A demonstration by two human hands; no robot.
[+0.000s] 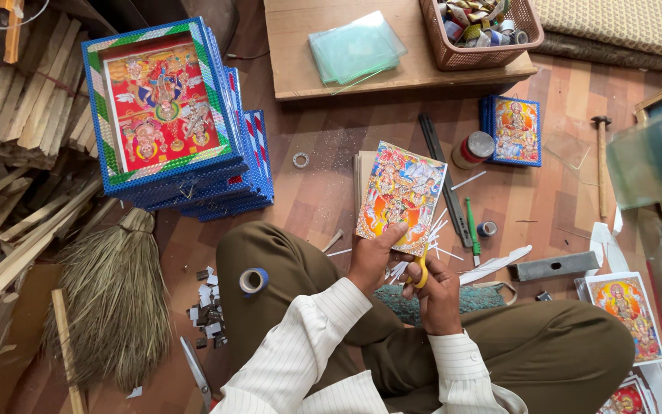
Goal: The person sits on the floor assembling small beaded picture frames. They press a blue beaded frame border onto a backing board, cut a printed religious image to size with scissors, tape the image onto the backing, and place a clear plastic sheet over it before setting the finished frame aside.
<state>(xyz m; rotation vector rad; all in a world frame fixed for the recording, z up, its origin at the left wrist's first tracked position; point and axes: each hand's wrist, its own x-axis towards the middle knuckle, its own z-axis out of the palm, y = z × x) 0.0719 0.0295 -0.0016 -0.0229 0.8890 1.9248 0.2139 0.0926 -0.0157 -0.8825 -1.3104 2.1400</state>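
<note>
My left hand grips the lower edge of a colourful printed picture, holding it upright over my lap. My right hand is closed around yellow-handled scissors, whose blades meet the picture's bottom right edge. Thin white paper strips lie on the floor just beyond the hands. I sit cross-legged in brown trousers and a striped white shirt.
A stack of blue-framed pictures stands at left, a straw broom beside it. A tape roll rests on my knee. A low wooden board carries glass panes and a basket. A hammer and a small framed picture lie at right.
</note>
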